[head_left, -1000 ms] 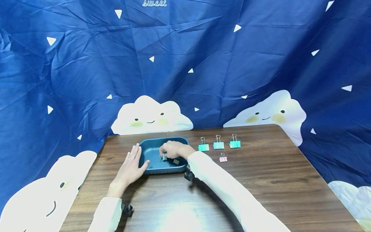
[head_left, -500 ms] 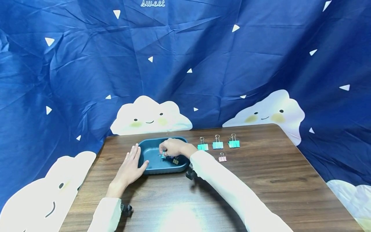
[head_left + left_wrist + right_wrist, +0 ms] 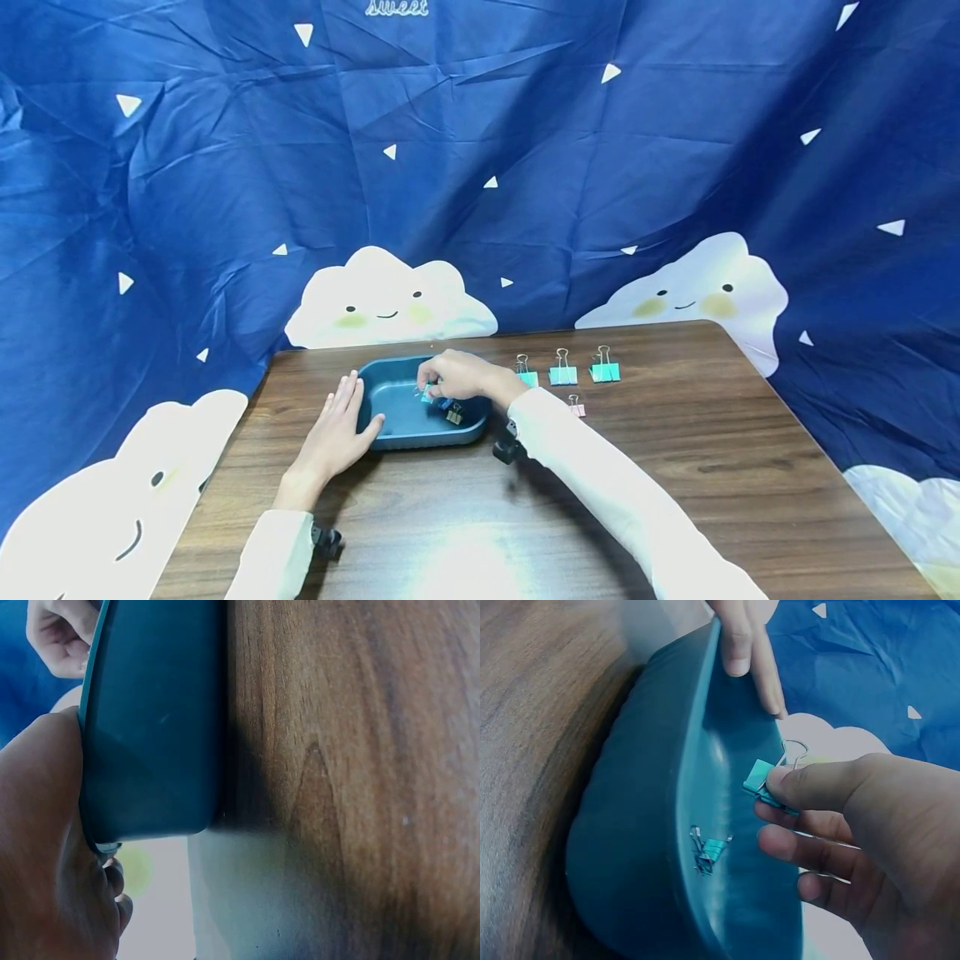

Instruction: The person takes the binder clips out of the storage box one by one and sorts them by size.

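Right hand (image 3: 457, 377) over the teal tray (image 3: 390, 392), thumb and forefinger pinching a small teal binder clip (image 3: 763, 784) by its body, wire handles pointing up, clip lifted off the tray floor. In the head view that clip (image 3: 427, 395) sits just under the fingertips, above the tray's middle. Other fingers curled loosely below it.

Left hand (image 3: 335, 427) flat on the table (image 3: 675, 467) at the tray's left end, fingers straight, thumb on the tray rim; grips nothing, just braces the tray. Left wrist view shows the palm (image 3: 45, 855) pressed against the tray's outer wall (image 3: 150, 742).

Inside the tray: one more small teal binder clip (image 3: 711, 850) lying on the floor in the right wrist view; in the head view a small clip (image 3: 454, 415) lies near the tray's right end, colour hard to tell.

On the table right of the tray: row of three teal binder clips, left one (image 3: 527, 372) partly hidden behind the right wrist, middle (image 3: 563, 372), right (image 3: 604, 369), all with handles up. A small pink binder clip (image 3: 576, 407) in front of the row, just beside the right sleeve (image 3: 600, 492).

Blue cloud-print backdrop (image 3: 480, 167) behind the table.
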Demonstrator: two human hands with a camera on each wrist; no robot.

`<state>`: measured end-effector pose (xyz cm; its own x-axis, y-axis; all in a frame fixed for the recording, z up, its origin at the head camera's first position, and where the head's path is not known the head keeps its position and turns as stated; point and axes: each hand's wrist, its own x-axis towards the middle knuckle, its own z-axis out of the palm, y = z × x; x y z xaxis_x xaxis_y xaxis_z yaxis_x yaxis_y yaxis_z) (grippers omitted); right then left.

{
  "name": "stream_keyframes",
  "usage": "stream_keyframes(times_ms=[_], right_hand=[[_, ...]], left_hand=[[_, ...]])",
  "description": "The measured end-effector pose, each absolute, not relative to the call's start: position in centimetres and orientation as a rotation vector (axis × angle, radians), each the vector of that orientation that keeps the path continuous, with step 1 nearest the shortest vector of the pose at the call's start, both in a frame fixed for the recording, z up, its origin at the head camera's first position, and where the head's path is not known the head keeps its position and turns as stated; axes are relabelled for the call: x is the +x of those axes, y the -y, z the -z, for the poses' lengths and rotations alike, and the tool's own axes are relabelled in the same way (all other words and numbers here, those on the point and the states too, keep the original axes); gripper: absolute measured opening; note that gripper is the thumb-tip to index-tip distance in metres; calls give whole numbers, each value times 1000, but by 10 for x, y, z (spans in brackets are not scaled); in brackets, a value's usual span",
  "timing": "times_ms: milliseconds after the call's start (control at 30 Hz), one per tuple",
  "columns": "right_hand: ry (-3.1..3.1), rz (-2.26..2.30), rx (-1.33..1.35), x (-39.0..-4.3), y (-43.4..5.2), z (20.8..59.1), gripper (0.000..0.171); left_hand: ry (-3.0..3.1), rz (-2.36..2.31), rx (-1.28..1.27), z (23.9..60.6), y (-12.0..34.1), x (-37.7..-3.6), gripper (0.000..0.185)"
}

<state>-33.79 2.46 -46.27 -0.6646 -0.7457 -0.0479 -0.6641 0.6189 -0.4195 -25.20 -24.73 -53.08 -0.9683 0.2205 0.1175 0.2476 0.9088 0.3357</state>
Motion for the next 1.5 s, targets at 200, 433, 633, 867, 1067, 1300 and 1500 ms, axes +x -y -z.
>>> stream_keyframes(times_ms=[200, 433, 633, 867, 1067, 1300, 1500], right_hand=[[-2618, 627, -1171, -336, -37, 453, 15], [-2641, 681, -1148, -334, -51, 443, 15], [-2655, 722, -1161, -333, -66, 435, 14], [-2715, 745, -1145, -330, -86, 426, 14], [-2738, 784, -1113, -327, -105, 426, 11], [-2763, 838, -1024, -322, -127, 426, 13], [-2767, 928, -974, -316, -146, 427, 15]], left_hand=[[2991, 550, -369, 532, 248, -252, 86], [2992, 533, -373, 534, 250, -253, 86], [2998, 538, -376, 534, 251, -254, 87], [2997, 532, -374, 532, 251, -254, 87], [2995, 528, -379, 532, 250, -253, 86], [3002, 527, -372, 533, 250, -254, 86], [2999, 535, -371, 533, 249, -254, 86]])
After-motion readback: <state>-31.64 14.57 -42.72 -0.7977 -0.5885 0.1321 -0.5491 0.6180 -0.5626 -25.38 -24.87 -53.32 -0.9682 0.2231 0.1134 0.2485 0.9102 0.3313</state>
